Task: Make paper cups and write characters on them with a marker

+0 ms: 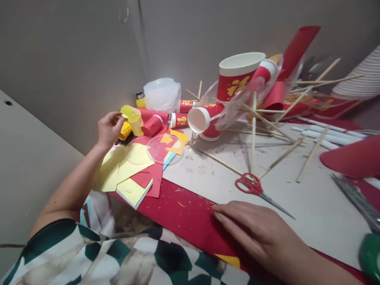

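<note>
At the far left of the table, my left hand (109, 128) is closed in a pinch at the edge of a curled yellow piece of paper (136, 122). Beside it lies a small red paper roll (152, 125), and yellow paper sheets (132, 160) spread below my wrist. My right hand (252, 225) rests palm down over the dark red sheet (178, 202) along the front edge, fingers stretched out and holding nothing. Just beyond it, red-handled scissors (252, 185) lie on the white tabletop, blades pointing toward the right front.
Red paper cups (237, 79) form a structure with wooden sticks (253, 130) and clear plastic discs. A stack of white cups (362, 75) leans at the right. Orange paper scraps (178, 141) lie on a clear disc. A green tape roll (371, 255) sits near right.
</note>
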The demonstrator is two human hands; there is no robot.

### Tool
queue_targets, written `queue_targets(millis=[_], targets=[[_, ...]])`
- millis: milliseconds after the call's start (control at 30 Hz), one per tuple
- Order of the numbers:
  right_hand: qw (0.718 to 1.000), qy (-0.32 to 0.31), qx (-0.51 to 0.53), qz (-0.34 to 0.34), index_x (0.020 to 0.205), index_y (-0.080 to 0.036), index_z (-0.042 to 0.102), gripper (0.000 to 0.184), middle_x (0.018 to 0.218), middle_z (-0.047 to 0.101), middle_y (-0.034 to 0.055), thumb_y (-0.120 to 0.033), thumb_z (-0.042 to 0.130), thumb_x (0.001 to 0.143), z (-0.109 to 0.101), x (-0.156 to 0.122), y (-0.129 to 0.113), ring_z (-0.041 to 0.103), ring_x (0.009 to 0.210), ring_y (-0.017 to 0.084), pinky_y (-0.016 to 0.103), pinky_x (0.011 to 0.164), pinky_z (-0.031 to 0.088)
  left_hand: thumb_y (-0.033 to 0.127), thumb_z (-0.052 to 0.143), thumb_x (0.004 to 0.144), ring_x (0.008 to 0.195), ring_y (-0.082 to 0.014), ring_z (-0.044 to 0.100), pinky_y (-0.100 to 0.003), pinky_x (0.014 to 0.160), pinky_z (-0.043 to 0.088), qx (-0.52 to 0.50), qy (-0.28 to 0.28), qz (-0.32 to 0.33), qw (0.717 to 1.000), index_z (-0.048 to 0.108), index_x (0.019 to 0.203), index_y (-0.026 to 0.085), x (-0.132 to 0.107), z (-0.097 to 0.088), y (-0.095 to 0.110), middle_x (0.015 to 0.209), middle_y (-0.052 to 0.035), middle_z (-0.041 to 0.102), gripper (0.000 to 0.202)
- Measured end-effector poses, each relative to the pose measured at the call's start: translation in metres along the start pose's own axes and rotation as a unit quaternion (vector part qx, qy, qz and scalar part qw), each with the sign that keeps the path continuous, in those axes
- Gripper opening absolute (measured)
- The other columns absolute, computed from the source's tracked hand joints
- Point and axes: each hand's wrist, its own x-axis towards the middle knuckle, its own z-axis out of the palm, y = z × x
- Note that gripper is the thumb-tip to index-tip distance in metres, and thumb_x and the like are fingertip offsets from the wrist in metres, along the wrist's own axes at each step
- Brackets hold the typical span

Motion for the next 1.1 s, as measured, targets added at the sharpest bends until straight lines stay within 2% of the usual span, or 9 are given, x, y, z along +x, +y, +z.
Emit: queue_targets(millis=[167,267,433,600,733,833,933,1033,1100], targets=[[1.0,-0.015,0.023,0.01,0.101,-0.023,0.07,0.019,0.077,0.078,0.0015,-0.019,0.052,0.1,0.002,0.0,0.005,0.075,0.06,0.016,0.026,0.053,0.061,0.031,0.074,0.077,0.064,-0.0095,0.057,-0.026,0.072,0.048,0.05,-0.126,0.017,0.991,0.078,0.108,0.019,0.002,0.003,0.0,0.112,-0.0073,0.077,0.034],[0.998,-0.043,0.027,0.023,0.1,-0.022,0.071,0.024,0.079,0.079,0.002,-0.017,0.048,0.102,0.001,0.0,0.004,0.076,0.064,0.014,0.022,0.057,0.061,0.03,0.077,0.074,0.069,-0.0146,0.062,-0.029,0.075,0.048,0.074,-0.201,-0.005,0.977,0.079,0.109,0.019,0.011,0.015,0.001,0.101,-0.0072,0.079,0.037],[0.997,-0.057,0.034,0.043,0.104,-0.023,0.071,0.026,0.083,0.079,-0.0002,-0.016,0.046,0.103,0.0,-0.004,0.006,0.076,0.069,0.012,0.02,0.062,0.061,0.03,0.071,0.079,0.072,-0.0191,0.066,-0.031,0.069,0.05,0.071,-0.247,-0.071,0.964,0.075,0.085,0.014,0.028,0.027,-0.004,0.079,-0.0075,0.074,0.017],[0.996,-0.057,0.047,0.051,0.104,-0.023,0.07,0.024,0.078,0.076,-0.0007,-0.016,0.047,0.103,-0.001,-0.003,0.01,0.073,0.065,0.012,0.021,0.059,0.059,0.044,0.069,0.084,0.063,-0.0094,0.059,-0.027,0.063,0.053,-0.01,-0.237,-0.119,0.964,0.068,0.092,0.015,0.047,-0.004,0.011,0.073,0.0003,0.068,0.03],[0.996,-0.035,0.046,0.065,0.1,-0.022,0.071,0.022,0.076,0.076,0.0007,-0.017,0.049,0.102,-0.008,0.006,0.006,0.071,0.061,0.013,0.021,0.056,0.058,0.05,0.08,0.08,0.066,-0.0047,0.061,-0.024,0.069,0.057,-0.111,-0.279,-0.11,0.947,0.067,0.095,0.016,0.041,-0.037,0.048,0.072,0.0076,0.068,0.039],[0.993,0.013,0.052,0.106,0.095,-0.022,0.072,0.019,0.077,0.078,0.0009,-0.016,0.055,0.099,-0.018,0.011,0.001,0.073,0.063,0.012,0.02,0.059,0.059,0.039,0.082,0.083,0.062,-0.0067,0.064,-0.022,0.061,0.055,-0.214,-0.37,-0.08,0.9,0.07,0.087,0.017,0.019,-0.042,0.088,0.067,0.0065,0.071,0.025],[0.971,0.087,0.088,0.207,0.091,-0.024,0.075,0.012,0.079,0.079,0.0001,-0.018,0.066,0.094,-0.03,0.013,-0.006,0.075,0.066,0.013,0.02,0.064,0.061,0.025,0.079,0.086,0.062,-0.0099,0.066,-0.021,0.058,0.054,-0.212,-0.506,0.008,0.836,0.076,0.081,0.018,-0.01,-0.027,0.129,0.068,0.001,0.075,0.009],[0.913,0.136,0.205,0.325,0.104,-0.025,0.077,0.015,0.064,0.07,-0.0045,-0.021,0.071,0.091,-0.043,0.014,-0.009,0.064,0.046,0.009,0.018,0.047,0.052,0.018,0.074,0.089,0.065,-0.0117,0.07,-0.019,0.06,0.055,-0.239,-0.627,0.104,0.734,0.078,0.084,0.021,-0.033,-0.002,0.159,0.076,-0.0006,0.078,0.007],[0.887,0.082,0.293,0.348,0.124,-0.026,0.072,0.035,0.055,0.061,-0.0086,-0.022,0.072,0.09,-0.05,0.016,-0.008,0.06,0.044,0.009,0.019,0.047,0.05,0.017,0.071,0.091,0.072,-0.0135,0.073,-0.02,0.067,0.058,-0.256,-0.682,0.141,0.67,0.079,0.089,0.023,-0.043,0.016,0.174,0.084,-0.001,0.08,0.011]])
